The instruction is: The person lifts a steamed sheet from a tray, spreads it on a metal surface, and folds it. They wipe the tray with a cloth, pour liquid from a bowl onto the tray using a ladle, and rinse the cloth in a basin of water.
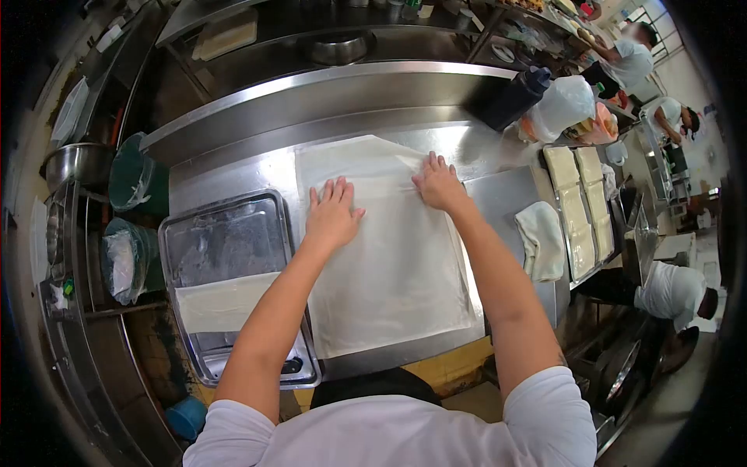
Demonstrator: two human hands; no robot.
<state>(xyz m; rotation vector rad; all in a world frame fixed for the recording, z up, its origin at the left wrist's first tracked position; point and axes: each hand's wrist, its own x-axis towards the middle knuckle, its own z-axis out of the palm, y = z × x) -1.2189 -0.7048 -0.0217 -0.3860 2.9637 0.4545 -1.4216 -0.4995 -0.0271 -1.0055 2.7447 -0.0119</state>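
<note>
A large, thin, off-white sheet [389,265], slightly see-through and faintly creased, lies spread on the steel worktop [272,167]. My left hand [333,214] rests flat on its upper left part, fingers apart. Near the sheet's upper right edge, my right hand [440,184] presses down with fingers stretched out, holding nothing. To the left is a metal tray [226,241] with a pale flat rectangular piece [226,302] in its lower half; my left forearm covers part of it.
Right of the sheet lies a folded white cloth [539,241], beside a tray of pale rectangular slabs [580,206]. A dark bottle [520,97] and a white plastic bag [562,107] stand at the back right. Lined green bins [138,179] are at left. Other people [626,62] work at far right.
</note>
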